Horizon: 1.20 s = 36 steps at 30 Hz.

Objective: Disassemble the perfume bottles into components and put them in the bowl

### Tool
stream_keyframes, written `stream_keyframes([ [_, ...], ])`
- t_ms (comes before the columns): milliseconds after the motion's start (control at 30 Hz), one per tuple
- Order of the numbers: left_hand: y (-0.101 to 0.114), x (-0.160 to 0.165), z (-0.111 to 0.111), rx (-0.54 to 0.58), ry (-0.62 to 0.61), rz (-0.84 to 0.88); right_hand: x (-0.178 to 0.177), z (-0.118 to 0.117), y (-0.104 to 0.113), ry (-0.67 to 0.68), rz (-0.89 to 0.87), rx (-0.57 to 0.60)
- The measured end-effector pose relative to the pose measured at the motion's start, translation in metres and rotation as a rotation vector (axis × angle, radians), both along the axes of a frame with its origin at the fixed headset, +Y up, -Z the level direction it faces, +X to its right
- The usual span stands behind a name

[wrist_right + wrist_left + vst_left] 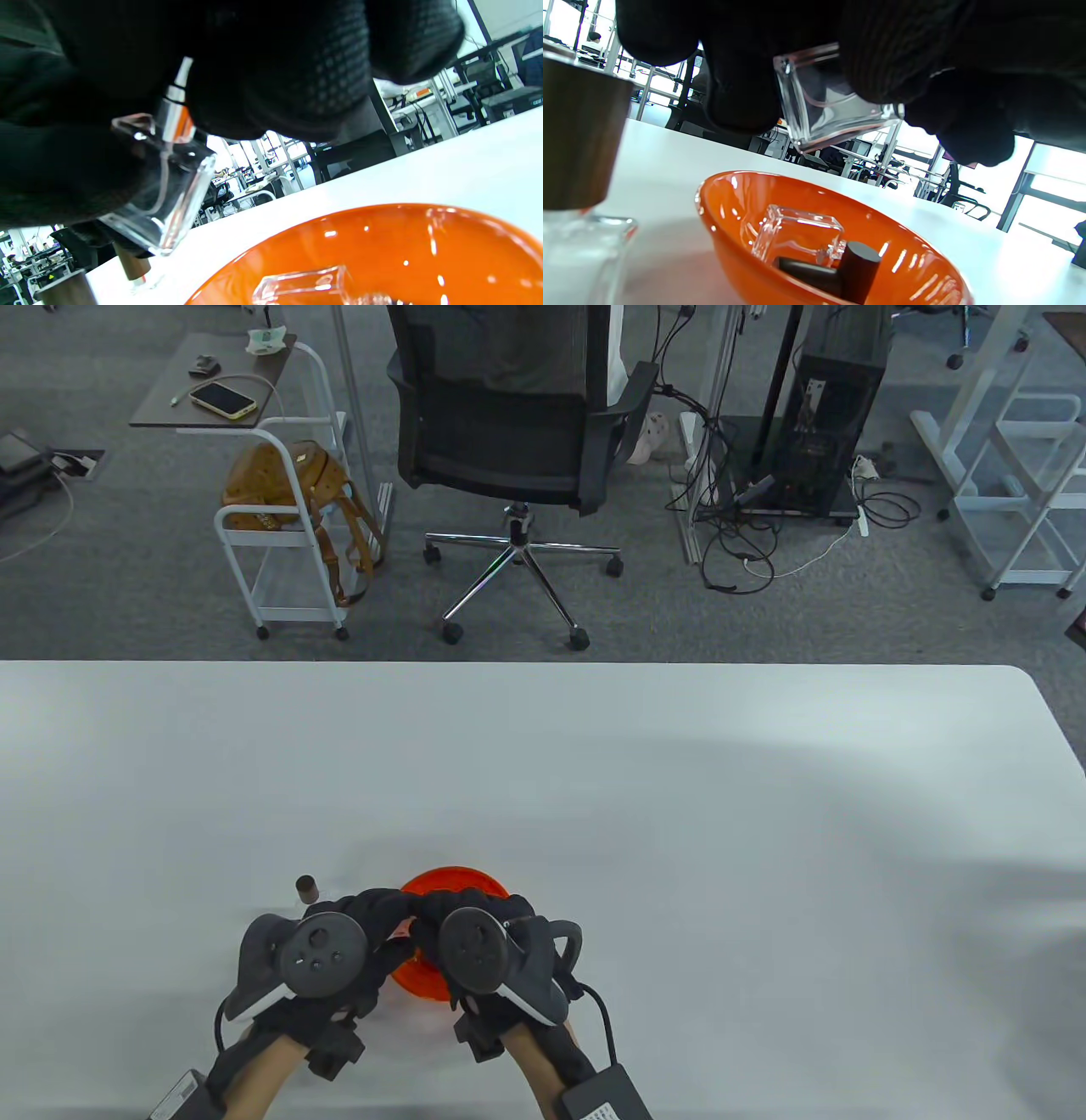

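White surface, orange bowl under both hands, left hand and right hand together gripping a clear perfume bottle above it, glass body and dark caps inside, capped bottle just beyond left hand.

glossy orange plastic-looking bowl at the bottom of the left wrist view, highlights streaking its smooth wall. inside it, a clear glass-like square bottle and a matt dark cylindrical cap. above, a clear thick-walled square bottle with a shiny metal spray collar, in black knitted gloves, nubbly. far left, a brown wood-grain cap, matt. smooth white tabletop.
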<state>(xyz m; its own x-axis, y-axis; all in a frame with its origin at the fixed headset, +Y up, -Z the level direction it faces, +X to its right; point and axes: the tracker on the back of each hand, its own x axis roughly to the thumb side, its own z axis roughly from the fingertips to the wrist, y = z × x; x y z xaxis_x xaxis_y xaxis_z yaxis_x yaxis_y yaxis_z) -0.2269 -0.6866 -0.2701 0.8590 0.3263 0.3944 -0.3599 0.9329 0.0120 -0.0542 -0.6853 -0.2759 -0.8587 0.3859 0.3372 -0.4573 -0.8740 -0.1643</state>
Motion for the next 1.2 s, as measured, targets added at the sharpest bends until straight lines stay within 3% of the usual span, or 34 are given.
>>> stream_keyframes([
  [1200,0.0012,-0.0033,0.0001,0.009,0.004,0.010,-0.0020,0.0039,-0.0002,0.026,0.041,0.042],
])
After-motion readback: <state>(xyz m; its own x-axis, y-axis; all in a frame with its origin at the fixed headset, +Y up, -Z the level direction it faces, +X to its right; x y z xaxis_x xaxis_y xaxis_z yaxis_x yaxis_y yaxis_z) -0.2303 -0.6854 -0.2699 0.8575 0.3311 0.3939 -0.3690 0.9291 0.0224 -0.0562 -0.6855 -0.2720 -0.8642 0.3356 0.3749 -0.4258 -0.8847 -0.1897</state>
